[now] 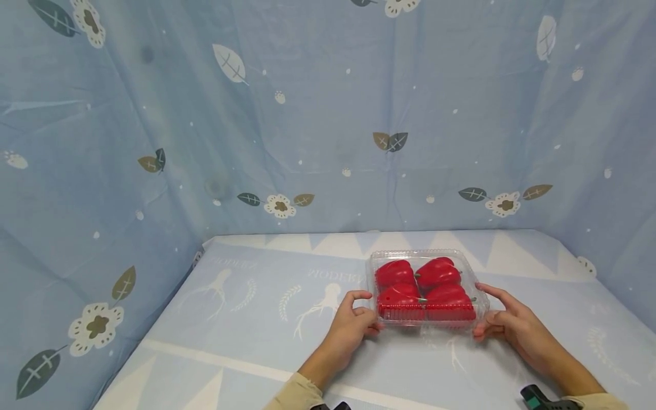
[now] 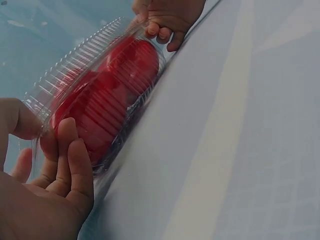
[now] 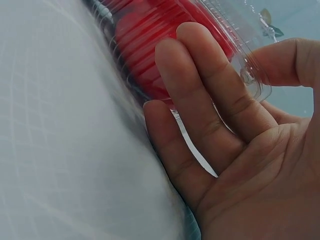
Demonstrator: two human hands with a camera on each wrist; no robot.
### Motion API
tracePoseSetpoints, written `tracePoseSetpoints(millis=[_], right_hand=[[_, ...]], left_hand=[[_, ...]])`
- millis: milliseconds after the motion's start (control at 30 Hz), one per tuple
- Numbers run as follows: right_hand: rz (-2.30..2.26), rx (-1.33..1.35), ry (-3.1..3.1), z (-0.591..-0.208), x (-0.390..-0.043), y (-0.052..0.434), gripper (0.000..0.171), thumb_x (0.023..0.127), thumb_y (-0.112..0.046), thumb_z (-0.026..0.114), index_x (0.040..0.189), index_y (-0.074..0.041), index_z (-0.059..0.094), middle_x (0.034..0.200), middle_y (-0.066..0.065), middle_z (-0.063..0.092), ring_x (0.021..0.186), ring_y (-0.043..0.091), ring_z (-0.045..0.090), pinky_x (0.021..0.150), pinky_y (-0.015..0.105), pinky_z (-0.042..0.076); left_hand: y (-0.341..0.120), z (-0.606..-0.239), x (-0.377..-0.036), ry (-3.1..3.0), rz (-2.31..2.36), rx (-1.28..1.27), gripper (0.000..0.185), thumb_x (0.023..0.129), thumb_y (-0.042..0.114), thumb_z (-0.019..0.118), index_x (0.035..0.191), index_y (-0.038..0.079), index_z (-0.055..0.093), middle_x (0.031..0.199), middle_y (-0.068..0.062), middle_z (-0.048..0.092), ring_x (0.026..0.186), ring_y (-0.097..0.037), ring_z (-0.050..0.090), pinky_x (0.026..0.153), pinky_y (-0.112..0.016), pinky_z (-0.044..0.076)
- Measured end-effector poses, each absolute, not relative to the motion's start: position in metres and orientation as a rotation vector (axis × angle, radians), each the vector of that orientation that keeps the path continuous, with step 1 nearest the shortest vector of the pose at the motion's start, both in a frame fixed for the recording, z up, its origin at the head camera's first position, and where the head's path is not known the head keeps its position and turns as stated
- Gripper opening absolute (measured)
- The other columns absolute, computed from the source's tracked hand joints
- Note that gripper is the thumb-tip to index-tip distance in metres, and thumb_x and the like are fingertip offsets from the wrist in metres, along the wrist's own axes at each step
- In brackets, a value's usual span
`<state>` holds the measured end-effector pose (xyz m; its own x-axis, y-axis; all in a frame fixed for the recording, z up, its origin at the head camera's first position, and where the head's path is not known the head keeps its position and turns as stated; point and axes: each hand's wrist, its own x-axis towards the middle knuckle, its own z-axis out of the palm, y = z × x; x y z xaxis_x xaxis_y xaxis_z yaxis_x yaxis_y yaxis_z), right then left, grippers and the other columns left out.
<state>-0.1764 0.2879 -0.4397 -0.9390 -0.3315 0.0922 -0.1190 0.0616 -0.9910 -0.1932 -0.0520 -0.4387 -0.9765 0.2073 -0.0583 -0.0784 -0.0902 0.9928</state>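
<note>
We see a clear plastic clamshell box (image 1: 424, 287), lid closed and ribbed along its sides, lying flat with four glossy red peppers (image 1: 423, 288) packed two by two, at about 1 o'clock.

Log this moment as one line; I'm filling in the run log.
left hand: fingers grip box's left end | right hand: fingers touch right end | clear plastic clamshell box of red peppers: on blue-patterned tabletop, lid closed

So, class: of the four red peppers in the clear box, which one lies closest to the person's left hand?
The front-left pepper, in the corner of the clear box beside the left hand. The other three lie farther back or toward the right hand.
</note>
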Motion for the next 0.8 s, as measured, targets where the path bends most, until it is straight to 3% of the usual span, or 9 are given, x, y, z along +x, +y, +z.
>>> tracePoseSetpoints(millis=[800], right_hand=[[-1.951,-0.407,2.231,-0.4396,-0.1755,0.2893,0.051,0.101,-0.012,0.039,0.148,-0.007,0.021,0.094,0.026,0.066,0.086,0.037,0.066,0.08,0.038,0.055]], left_hand=[[-0.0581,-0.4414,-0.194,2.032,2.214,0.218,0.041,0.082,0.003,0.056,0.122,0.004,0.05,0.08,-0.006,0.06,0.074,-0.022,0.065,0.072,-0.041,0.055]])
